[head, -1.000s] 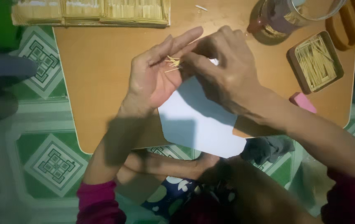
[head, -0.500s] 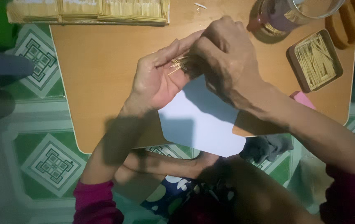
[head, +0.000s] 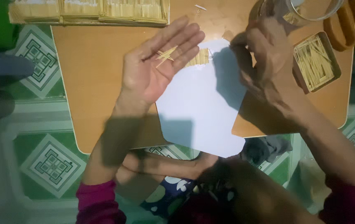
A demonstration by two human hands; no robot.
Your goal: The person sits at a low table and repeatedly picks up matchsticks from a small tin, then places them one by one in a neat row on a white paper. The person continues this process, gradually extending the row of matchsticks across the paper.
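Wooden table (head: 103,83) – white sheet (head: 198,112) | toothpick tray (head: 315,62) – glass jar (head: 306,8)

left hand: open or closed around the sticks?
Open. The left hand lies palm up with fingers spread, a few thin sticks resting loose on the fingers; the right hand is apart from it.

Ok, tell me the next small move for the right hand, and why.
Probably bring the right hand back to the open left palm and pinch the few thin sticks lying on its fingers. They lie loose and crossed there, while the right hand hovers apart, above the white sheet, near the tray of sticks.
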